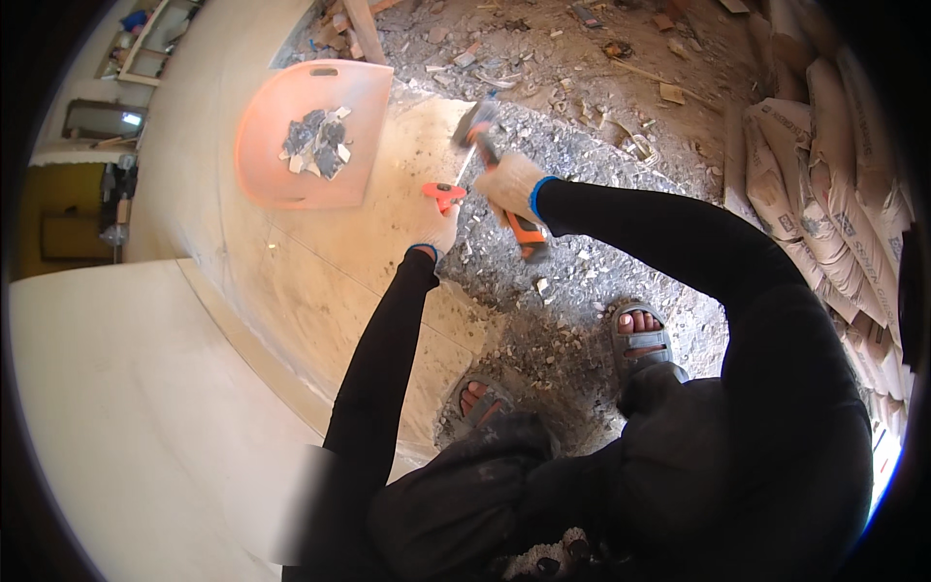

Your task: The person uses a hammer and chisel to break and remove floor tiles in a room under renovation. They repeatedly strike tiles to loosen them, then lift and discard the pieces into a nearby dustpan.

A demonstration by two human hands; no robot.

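Around the grip of a chisel (443, 192) with an orange hand guard, my left hand (438, 229) is closed in a pale work glove. The chisel's metal shaft slants up and away toward the edge of the cream floor tiles (349, 247), where they meet broken grey rubble (582, 242). My right hand (511, 184), gloved with a blue cuff, grips a hammer (529, 238) with an orange and black handle. The hammer's head is blurred and hangs close to the chisel's upper shaft; whether they touch I cannot tell. The chisel's tip is hidden.
An orange plastic scoop (260, 170) with broken tile pieces (317, 143) lies on the tiles at the far left. Paper sacks (824, 184) are stacked along the right. Dirt and debris (562, 58) cover the far ground. My sandalled feet (640, 335) stand at the rubble.
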